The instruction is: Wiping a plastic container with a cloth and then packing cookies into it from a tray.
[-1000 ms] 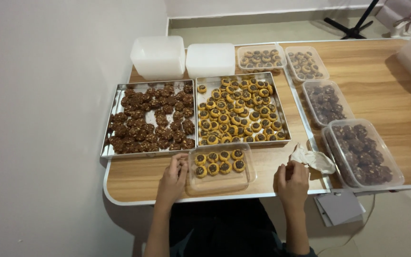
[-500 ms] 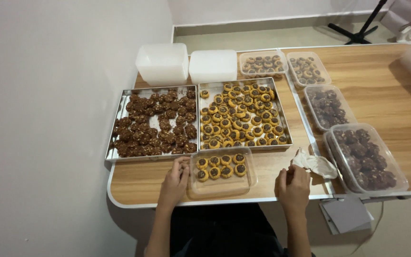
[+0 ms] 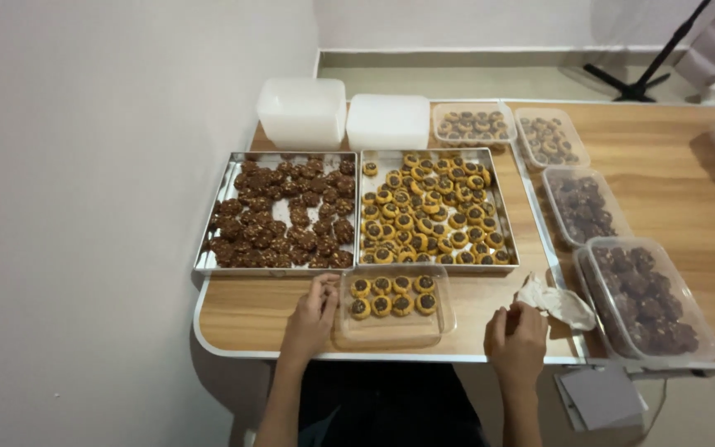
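— Clear plastic container (image 3: 393, 308): where, from the head view?
— At the bench (image 3: 242, 313) front edge, just before the tray of yellow cookies (image 3: 430, 209), partly filled with eight.
— Left hand (image 3: 314, 313)?
— Fingers (image 3: 325, 289) spread loosely against the container's left wall, likely steadying it.
— Right hand (image 3: 516, 338)?
— Curled beside crumpled white paper (image 3: 554, 300); pinching anything, cannot tell.
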